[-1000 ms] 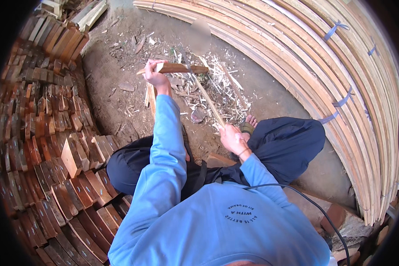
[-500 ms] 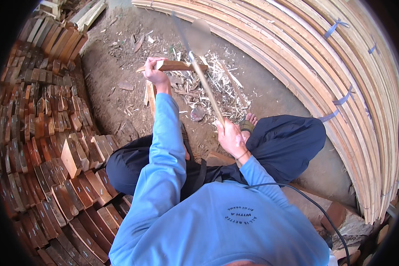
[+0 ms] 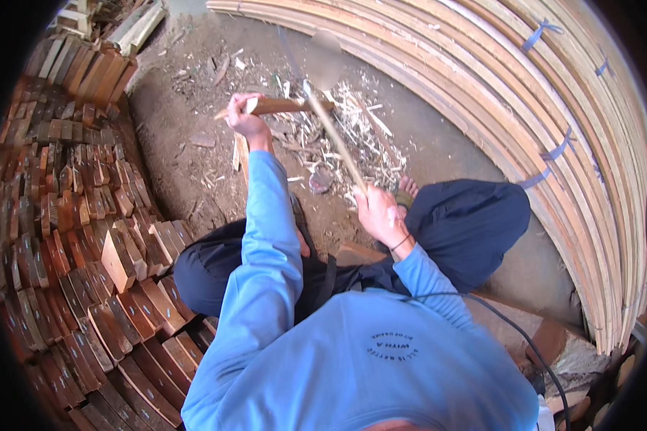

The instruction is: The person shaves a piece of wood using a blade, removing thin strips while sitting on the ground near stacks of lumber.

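Note:
My left hand [image 3: 249, 121] is closed around the left end of a short brown wood piece [image 3: 286, 105], held roughly level above the ground. My right hand [image 3: 381, 215] grips the lower end of a long, pale wooden handle. This belongs to a long-handled machete [image 3: 340, 147], which slants up and to the left. Its thin blade is smeared by motion and its exact shape cannot be made out. The handle passes across the right end of the wood piece; whether they touch is unclear. A paler wood piece [image 3: 242, 154] stands below my left hand.
Stacked short wood blocks [image 3: 65, 208] fill the left side. Long planks [image 3: 482, 79] tied with blue strips curve along the right. Wood chips [image 3: 359, 122] litter the dirt floor. A black cable [image 3: 514, 323] runs from my right side.
My left hand and the wood piece have shifted slightly left. My right hand has moved a little, and the machete's handle is more blurred. Both grips stay the same.

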A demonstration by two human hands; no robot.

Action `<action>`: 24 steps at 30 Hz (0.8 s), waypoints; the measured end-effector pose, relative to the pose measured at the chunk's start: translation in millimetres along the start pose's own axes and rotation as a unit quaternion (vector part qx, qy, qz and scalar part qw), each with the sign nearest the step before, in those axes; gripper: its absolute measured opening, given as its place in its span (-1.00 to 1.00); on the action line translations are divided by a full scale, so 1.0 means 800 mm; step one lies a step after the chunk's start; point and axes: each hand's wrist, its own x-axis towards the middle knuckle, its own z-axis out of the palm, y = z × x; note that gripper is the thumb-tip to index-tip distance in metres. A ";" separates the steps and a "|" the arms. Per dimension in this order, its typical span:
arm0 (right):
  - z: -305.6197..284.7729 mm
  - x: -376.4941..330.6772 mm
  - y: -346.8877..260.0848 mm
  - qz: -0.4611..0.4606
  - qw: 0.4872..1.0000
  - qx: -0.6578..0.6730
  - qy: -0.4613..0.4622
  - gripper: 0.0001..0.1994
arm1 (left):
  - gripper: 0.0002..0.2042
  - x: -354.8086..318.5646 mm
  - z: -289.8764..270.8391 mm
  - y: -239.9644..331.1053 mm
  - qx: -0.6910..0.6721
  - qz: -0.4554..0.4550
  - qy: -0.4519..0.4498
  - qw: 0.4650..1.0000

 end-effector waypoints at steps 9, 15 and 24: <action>0.022 0.009 0.009 0.025 1.000 0.003 0.016 -0.65 | -0.76 0.001 0.017 0.004 0.041 0.009 -0.026 0.999; 0.046 -0.002 0.030 0.037 0.999 -0.015 -0.036 -0.69 | -0.78 -0.004 0.003 0.001 -0.030 -0.024 -0.029 0.999; 0.034 0.006 0.029 0.025 0.999 0.003 -0.038 -0.69 | -0.78 -0.001 0.006 0.001 -0.013 -0.032 -0.012 0.999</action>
